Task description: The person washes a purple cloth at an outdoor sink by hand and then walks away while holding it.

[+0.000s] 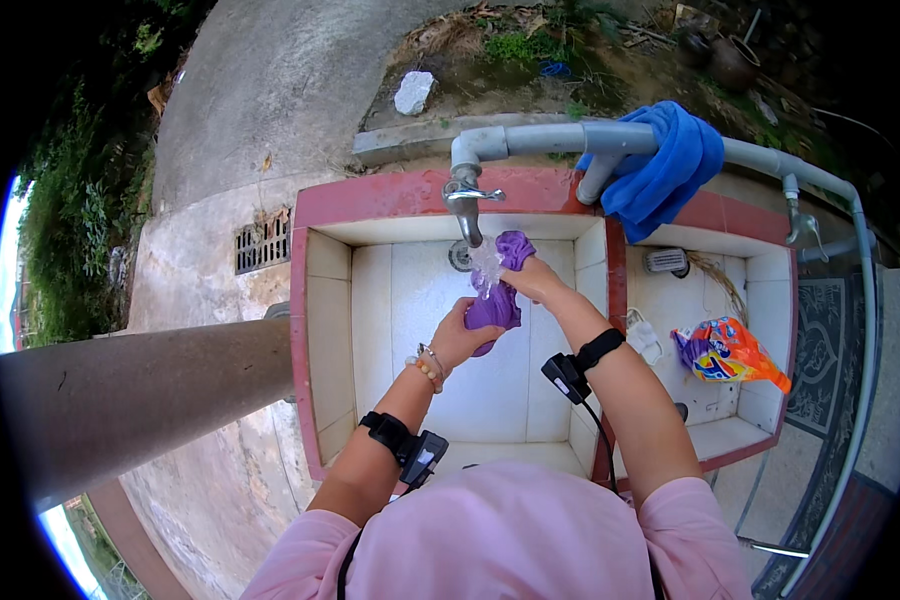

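A purple cloth (493, 309) is stretched between my hands over the left basin of a white-tiled sink (450, 382). Water runs onto it from a metal tap (465, 206). My left hand (461, 330), wearing a bead bracelet (427, 367) at the wrist, grips the lower, bunched part. My right hand (531, 280) holds the upper end, just right of the stream; some of its fingers are hidden by cloth and water. Below the tap, a round drain (460, 256) shows in the basin floor.
A blue towel (664, 169) hangs over the grey pipe (547, 139). The right basin holds a scrub brush (667, 261), a white cloth item (643, 336) and an orange detergent bag (731, 354). A second tap (804, 225) stands at far right. A thick column (150, 397) lies left of the sink.
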